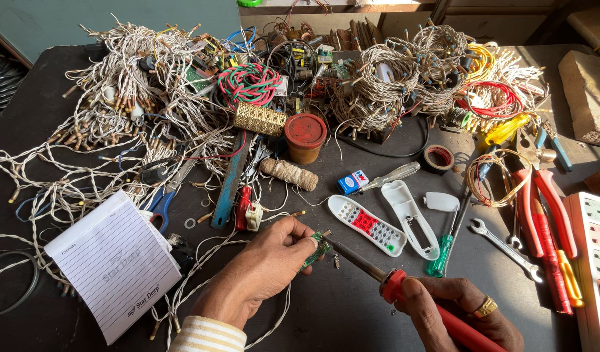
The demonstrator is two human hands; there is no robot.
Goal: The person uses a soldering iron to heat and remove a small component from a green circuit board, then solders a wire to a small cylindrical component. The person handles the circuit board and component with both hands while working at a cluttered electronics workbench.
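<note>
**Soldering iron at a small circuit board, near front edge of bench**

The left hand [264, 270] is closed in a pinch, thumb and fingers gripping a small green circuit board [318, 249], held just above the bench [352, 313] near the middle of its front edge. The right hand [460, 316] is wrapped shut around the red handle of a soldering iron [385, 277]; the iron's dark shaft runs up and left, its tip meeting the board's upper edge. A ring shows on one finger of the right hand.

Just beyond the hands lie an opened remote control [368, 225] with its keypad exposed and its white back cover [411, 218] beside it. A green-handled screwdriver [443, 251] and a spanner [505, 246] lie to the right. A lined notepad [114, 264] sits toward the front left corner. Red-handled pliers [544, 215] and a white power strip [597, 261] lie along the right edge. Tangled twisted wire [130, 98] covers the rear, with a red-lidded jar [304, 137] mid-bench.
</note>
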